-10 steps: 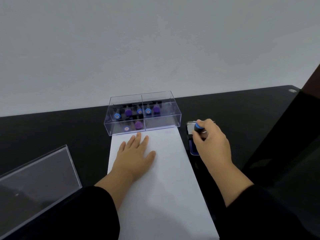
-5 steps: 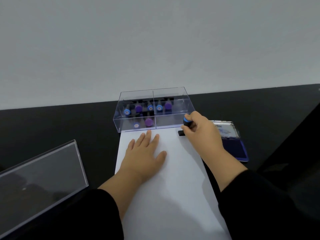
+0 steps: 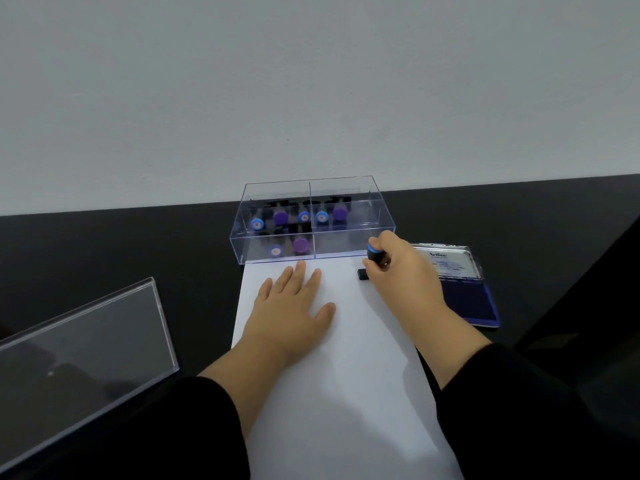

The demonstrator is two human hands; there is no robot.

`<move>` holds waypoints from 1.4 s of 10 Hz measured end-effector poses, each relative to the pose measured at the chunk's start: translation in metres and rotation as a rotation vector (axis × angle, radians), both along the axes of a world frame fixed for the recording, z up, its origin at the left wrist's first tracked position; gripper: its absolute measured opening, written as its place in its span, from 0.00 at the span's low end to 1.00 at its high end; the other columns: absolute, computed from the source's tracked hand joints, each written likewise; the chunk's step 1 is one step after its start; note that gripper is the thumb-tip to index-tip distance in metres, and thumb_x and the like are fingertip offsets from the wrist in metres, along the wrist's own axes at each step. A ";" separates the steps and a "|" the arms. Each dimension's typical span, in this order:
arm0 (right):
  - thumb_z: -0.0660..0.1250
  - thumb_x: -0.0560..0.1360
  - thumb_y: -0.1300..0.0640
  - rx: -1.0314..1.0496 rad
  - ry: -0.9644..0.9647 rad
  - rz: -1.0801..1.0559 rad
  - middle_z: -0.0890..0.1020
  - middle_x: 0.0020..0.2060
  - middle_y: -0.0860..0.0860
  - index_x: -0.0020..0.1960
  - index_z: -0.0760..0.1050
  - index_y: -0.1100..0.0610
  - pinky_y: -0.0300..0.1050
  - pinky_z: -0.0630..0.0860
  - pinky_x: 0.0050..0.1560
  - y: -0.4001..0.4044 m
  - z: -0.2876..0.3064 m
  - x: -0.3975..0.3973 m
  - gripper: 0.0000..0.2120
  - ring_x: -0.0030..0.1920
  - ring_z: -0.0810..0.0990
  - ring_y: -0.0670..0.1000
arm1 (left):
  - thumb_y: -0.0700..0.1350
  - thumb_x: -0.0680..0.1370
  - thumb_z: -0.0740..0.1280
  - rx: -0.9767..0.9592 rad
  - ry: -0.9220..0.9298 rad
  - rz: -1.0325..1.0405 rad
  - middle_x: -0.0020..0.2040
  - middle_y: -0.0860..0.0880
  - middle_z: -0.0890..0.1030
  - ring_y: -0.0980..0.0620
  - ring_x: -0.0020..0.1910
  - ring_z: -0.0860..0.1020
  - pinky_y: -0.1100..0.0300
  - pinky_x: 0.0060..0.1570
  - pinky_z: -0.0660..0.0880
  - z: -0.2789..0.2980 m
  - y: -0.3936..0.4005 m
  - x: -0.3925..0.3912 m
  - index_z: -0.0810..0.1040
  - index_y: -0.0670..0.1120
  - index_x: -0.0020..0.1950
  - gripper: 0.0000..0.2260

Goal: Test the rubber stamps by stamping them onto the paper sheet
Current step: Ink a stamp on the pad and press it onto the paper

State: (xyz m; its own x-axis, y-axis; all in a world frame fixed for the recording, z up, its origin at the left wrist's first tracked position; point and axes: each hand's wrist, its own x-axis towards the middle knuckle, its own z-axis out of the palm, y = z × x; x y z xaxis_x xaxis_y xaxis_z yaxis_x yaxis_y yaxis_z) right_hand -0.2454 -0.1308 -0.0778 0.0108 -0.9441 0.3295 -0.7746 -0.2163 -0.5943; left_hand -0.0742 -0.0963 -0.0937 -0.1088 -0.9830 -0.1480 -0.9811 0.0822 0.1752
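A white paper sheet (image 3: pixel 349 368) lies lengthwise on the black table. My left hand (image 3: pixel 291 310) rests flat on its upper left part, fingers straight. My right hand (image 3: pixel 398 271) grips a rubber stamp with a blue cap (image 3: pixel 374 252); the stamp's black base touches the paper near its top right corner. Behind the sheet stands a clear plastic box (image 3: pixel 346 251) with several blue-capped and purple-capped stamps (image 3: pixel 300 244) inside.
An open blue ink pad (image 3: pixel 464 296) with its metal lid up lies right of the paper, beside my right hand. A clear plastic lid (image 3: pixel 79 355) lies at the left on the black table (image 3: pixel 138 251). A grey wall rises behind.
My right hand carried the blue-capped stamp left from the ink pad to the paper's top right corner and set it down there. My left hand stayed flat on the sheet.
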 end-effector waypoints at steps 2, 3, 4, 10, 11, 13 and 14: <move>0.64 0.76 0.58 -0.002 -0.008 0.005 0.72 0.40 0.46 0.45 0.64 0.49 0.42 0.67 0.37 0.001 0.001 0.000 0.09 0.39 0.71 0.50 | 0.59 0.81 0.47 -0.001 -0.008 -0.008 0.78 0.53 0.39 0.54 0.77 0.39 0.54 0.74 0.37 0.001 0.000 0.000 0.42 0.55 0.78 0.27; 0.64 0.76 0.57 0.004 0.002 0.003 0.72 0.41 0.46 0.45 0.64 0.49 0.42 0.68 0.38 0.001 0.000 0.000 0.09 0.40 0.72 0.51 | 0.59 0.81 0.47 0.000 -0.010 -0.009 0.78 0.53 0.39 0.54 0.77 0.39 0.54 0.74 0.37 0.000 0.000 0.000 0.42 0.55 0.78 0.27; 0.64 0.76 0.57 0.001 0.011 0.003 0.73 0.42 0.46 0.45 0.64 0.49 0.42 0.68 0.38 0.000 0.001 0.000 0.09 0.40 0.72 0.51 | 0.59 0.81 0.47 -0.002 -0.006 -0.007 0.78 0.53 0.39 0.54 0.77 0.39 0.54 0.74 0.37 0.000 0.000 0.000 0.42 0.55 0.78 0.27; 0.65 0.76 0.56 -0.016 -0.010 0.017 0.73 0.42 0.46 0.51 0.70 0.52 0.41 0.67 0.39 0.003 0.003 -0.004 0.05 0.40 0.72 0.50 | 0.60 0.81 0.47 0.003 -0.015 -0.006 0.78 0.53 0.39 0.54 0.77 0.39 0.55 0.74 0.37 0.001 0.000 0.000 0.42 0.55 0.78 0.27; 0.68 0.75 0.56 -0.070 -0.194 -0.024 0.78 0.46 0.47 0.50 0.72 0.51 0.40 0.71 0.42 0.005 0.006 -0.009 0.06 0.42 0.77 0.48 | 0.59 0.81 0.47 0.005 -0.014 -0.007 0.78 0.53 0.39 0.55 0.77 0.39 0.55 0.74 0.37 0.001 0.001 0.000 0.42 0.55 0.78 0.27; 0.69 0.74 0.58 -0.054 -0.504 -0.097 0.73 0.39 0.35 0.48 0.69 0.50 0.35 0.71 0.42 0.013 0.018 -0.029 0.09 0.39 0.76 0.41 | 0.59 0.82 0.46 0.006 -0.022 -0.008 0.78 0.53 0.38 0.55 0.76 0.38 0.56 0.74 0.37 0.001 0.000 0.001 0.42 0.55 0.78 0.27; 0.69 0.74 0.58 -0.052 -0.544 -0.109 0.74 0.40 0.34 0.48 0.70 0.50 0.34 0.72 0.40 0.012 0.018 -0.034 0.09 0.39 0.76 0.41 | 0.60 0.81 0.47 0.004 -0.018 -0.006 0.78 0.53 0.39 0.55 0.76 0.39 0.56 0.74 0.37 0.000 0.000 0.000 0.42 0.55 0.78 0.27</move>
